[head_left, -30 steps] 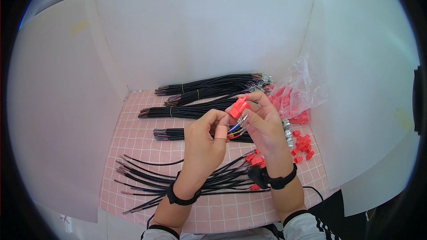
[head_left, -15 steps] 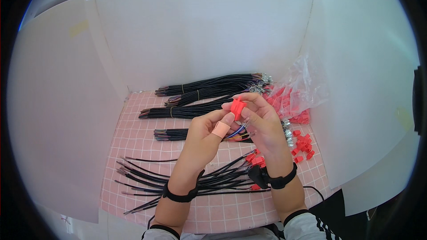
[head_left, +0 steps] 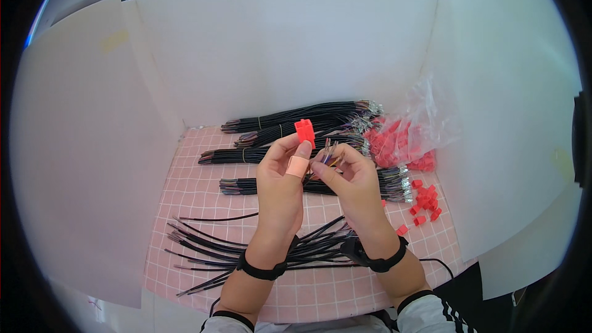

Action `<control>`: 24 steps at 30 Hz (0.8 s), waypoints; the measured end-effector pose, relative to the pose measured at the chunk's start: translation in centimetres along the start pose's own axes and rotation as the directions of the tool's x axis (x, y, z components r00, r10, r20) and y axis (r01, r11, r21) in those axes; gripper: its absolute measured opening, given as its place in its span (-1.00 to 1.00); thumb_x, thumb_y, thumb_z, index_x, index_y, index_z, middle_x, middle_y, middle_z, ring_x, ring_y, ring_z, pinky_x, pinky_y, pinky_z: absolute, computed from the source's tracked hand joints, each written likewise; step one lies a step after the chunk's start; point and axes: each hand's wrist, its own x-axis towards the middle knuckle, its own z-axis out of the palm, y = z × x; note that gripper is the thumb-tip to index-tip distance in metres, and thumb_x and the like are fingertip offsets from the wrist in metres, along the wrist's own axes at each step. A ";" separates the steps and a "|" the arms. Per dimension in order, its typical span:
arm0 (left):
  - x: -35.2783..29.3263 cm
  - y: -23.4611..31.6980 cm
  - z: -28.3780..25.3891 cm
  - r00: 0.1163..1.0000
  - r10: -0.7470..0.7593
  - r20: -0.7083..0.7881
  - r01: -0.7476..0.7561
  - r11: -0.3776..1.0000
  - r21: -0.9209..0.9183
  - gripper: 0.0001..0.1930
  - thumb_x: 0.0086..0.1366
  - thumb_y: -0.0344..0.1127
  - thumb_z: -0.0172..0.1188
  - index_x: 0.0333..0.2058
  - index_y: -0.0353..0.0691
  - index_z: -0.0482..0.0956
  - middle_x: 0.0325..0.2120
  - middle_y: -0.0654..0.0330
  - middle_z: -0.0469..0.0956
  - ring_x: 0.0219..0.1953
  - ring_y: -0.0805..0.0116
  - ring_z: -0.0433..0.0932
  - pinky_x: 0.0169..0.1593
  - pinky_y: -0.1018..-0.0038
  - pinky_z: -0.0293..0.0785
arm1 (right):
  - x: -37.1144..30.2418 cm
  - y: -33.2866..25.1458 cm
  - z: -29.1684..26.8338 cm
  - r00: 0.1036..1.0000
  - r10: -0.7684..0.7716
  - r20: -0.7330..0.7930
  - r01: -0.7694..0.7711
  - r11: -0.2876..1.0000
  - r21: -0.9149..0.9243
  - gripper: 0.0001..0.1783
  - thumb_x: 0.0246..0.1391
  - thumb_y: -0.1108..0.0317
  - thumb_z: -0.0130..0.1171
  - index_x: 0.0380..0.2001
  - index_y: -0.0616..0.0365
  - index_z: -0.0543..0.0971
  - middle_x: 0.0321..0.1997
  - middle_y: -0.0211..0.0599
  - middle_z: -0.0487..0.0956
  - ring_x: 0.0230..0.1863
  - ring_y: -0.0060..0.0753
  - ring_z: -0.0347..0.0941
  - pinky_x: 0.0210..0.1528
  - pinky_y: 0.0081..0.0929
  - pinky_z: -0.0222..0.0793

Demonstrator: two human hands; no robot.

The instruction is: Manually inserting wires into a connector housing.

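Between the thumb and fingers of my left hand [head_left: 280, 179] a red plastic connector housing [head_left: 304, 131] is pinched, held upright. A peach-coloured band wraps that thumb. Just to its right, my right hand [head_left: 351, 179] is closed on the thin coloured wires [head_left: 332, 153] of a cable, whose bare ends fan upward. The wire ends are apart from the housing. Below my forearms lies a loose spread of black cables [head_left: 209, 246], their right part partly hidden by my arms.
Bundles of black cables [head_left: 240, 155] lie across the back of the pink checked table [head_left: 185, 200]. On the right sit a clear plastic bag of red housings [head_left: 401, 142] and a pile of loose red housings [head_left: 425, 200]. White panels [head_left: 277, 37] wall in the back and sides.
The red housing has moved left and now sits in my left hand alone. My right hand has let go of it and grips the wires, which now point up.
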 end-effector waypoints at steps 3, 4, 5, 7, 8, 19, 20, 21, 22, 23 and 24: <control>0.1 0.6 0.3 0.995 -0.085 -0.052 0.078 0.989 -0.124 -0.72 0.18 -0.41 0.06 -0.13 -0.33 0.37 -0.32 0.24 0.43 -0.29 0.56 0.38 -0.22 0.58 0.35 | 0.1 -0.6 0.0 0.990 0.124 -0.070 -0.115 0.986 0.122 -0.95 -0.05 0.54 0.10 -0.48 0.25 0.44 -0.45 -0.43 0.44 -0.37 -0.62 0.40 -0.25 -0.65 0.37; 0.2 0.8 0.1 0.993 -0.102 -0.067 0.089 0.981 -0.173 -0.70 0.18 -0.40 0.06 -0.11 -0.32 0.35 -0.33 0.24 0.42 -0.28 0.56 0.37 -0.22 0.59 0.33 | 0.1 -0.8 0.0 0.990 0.124 -0.070 -0.115 0.986 0.122 -0.95 -0.05 0.54 0.10 -0.48 0.25 0.44 -0.45 -0.43 0.44 -0.37 -0.62 0.40 -0.25 -0.65 0.37; 0.3 0.9 0.0 0.990 -0.118 -0.082 0.098 0.970 -0.222 -0.69 0.18 -0.38 0.06 -0.09 -0.30 0.33 -0.33 0.25 0.42 -0.28 0.56 0.37 -0.22 0.60 0.31 | 0.2 -0.9 0.1 0.990 0.114 -0.085 -0.100 0.982 0.158 -0.96 -0.05 0.54 0.10 -0.50 0.24 0.44 -0.46 -0.41 0.45 -0.38 -0.62 0.41 -0.28 -0.66 0.37; 0.2 1.3 -0.2 0.991 -0.126 -0.039 0.116 0.971 -0.208 -0.69 0.18 -0.38 0.06 -0.09 -0.29 0.33 -0.33 0.25 0.41 -0.27 0.56 0.36 -0.21 0.60 0.31 | 0.1 -0.9 0.1 0.990 0.105 -0.099 -0.084 0.977 0.195 -0.95 -0.04 0.53 0.10 -0.52 0.24 0.44 -0.47 -0.40 0.46 -0.40 -0.61 0.43 -0.31 -0.66 0.36; 0.2 1.5 -0.2 0.991 -0.135 0.004 0.133 0.972 -0.194 -0.69 0.18 -0.37 0.06 -0.10 -0.27 0.33 -0.33 0.26 0.41 -0.26 0.56 0.36 -0.21 0.61 0.30 | 0.1 -0.5 -0.1 0.994 0.069 -0.090 -0.049 0.976 0.210 -0.95 -0.04 0.53 0.10 -0.51 0.25 0.44 -0.47 -0.39 0.46 -0.41 -0.61 0.42 -0.32 -0.66 0.36; 0.1 2.0 -0.6 0.980 -0.176 0.091 0.183 0.980 -0.075 -0.72 0.16 -0.38 0.09 -0.16 -0.34 0.34 -0.38 0.10 0.49 -0.37 0.52 0.43 -0.27 0.63 0.33 | -0.6 -1.7 -0.2 0.993 0.029 -0.112 -0.008 0.982 0.187 -0.94 -0.04 0.55 0.08 -0.47 0.27 0.41 -0.49 -0.33 0.46 -0.48 -0.58 0.41 -0.41 -0.63 0.37; 0.1 2.0 -0.6 0.978 -0.181 0.102 0.189 0.978 -0.082 -0.72 0.16 -0.38 0.09 -0.16 -0.35 0.34 -0.39 0.09 0.49 -0.38 0.51 0.43 -0.27 0.63 0.33 | -0.7 -1.8 -0.2 0.993 0.037 -0.116 -0.016 0.984 0.178 -0.94 -0.05 0.56 0.09 -0.47 0.27 0.41 -0.49 -0.33 0.46 -0.49 -0.58 0.41 -0.41 -0.63 0.38; 0.2 1.9 -0.6 0.978 -0.183 0.101 0.191 0.978 -0.083 -0.72 0.16 -0.38 0.09 -0.16 -0.35 0.34 -0.39 0.09 0.49 -0.38 0.51 0.43 -0.27 0.63 0.33 | -0.7 -1.9 -0.1 0.992 0.046 -0.122 -0.025 0.985 0.169 -0.93 -0.05 0.56 0.10 -0.47 0.27 0.41 -0.50 -0.34 0.46 -0.50 -0.58 0.41 -0.41 -0.62 0.39; 0.2 2.0 -0.6 0.976 -0.188 0.107 0.199 0.975 -0.102 -0.72 0.16 -0.38 0.09 -0.16 -0.35 0.34 -0.39 0.09 0.49 -0.38 0.51 0.43 -0.27 0.63 0.33 | -0.6 -1.9 -0.2 0.991 0.048 -0.123 -0.027 0.985 0.168 -0.93 -0.05 0.56 0.10 -0.47 0.27 0.41 -0.50 -0.34 0.46 -0.50 -0.58 0.41 -0.41 -0.62 0.39; 0.3 1.9 -0.6 0.975 -0.193 0.113 0.206 0.971 -0.121 -0.72 0.16 -0.37 0.09 -0.16 -0.35 0.34 -0.39 0.09 0.49 -0.38 0.51 0.43 -0.27 0.63 0.33 | -0.7 -2.0 -0.3 0.992 0.052 -0.117 -0.033 0.986 0.162 -0.92 -0.06 0.56 0.11 -0.47 0.27 0.41 -0.50 -0.34 0.46 -0.50 -0.59 0.41 -0.40 -0.64 0.38; 0.3 1.9 -0.6 0.974 -0.194 0.113 0.208 0.971 -0.121 -0.72 0.16 -0.37 0.09 -0.16 -0.35 0.34 -0.39 0.09 0.49 -0.38 0.51 0.43 -0.27 0.63 0.33 | -0.7 -2.1 -0.3 0.992 0.054 -0.112 -0.036 0.987 0.157 -0.92 -0.07 0.56 0.12 -0.48 0.27 0.41 -0.50 -0.35 0.46 -0.50 -0.61 0.41 -0.39 -0.65 0.38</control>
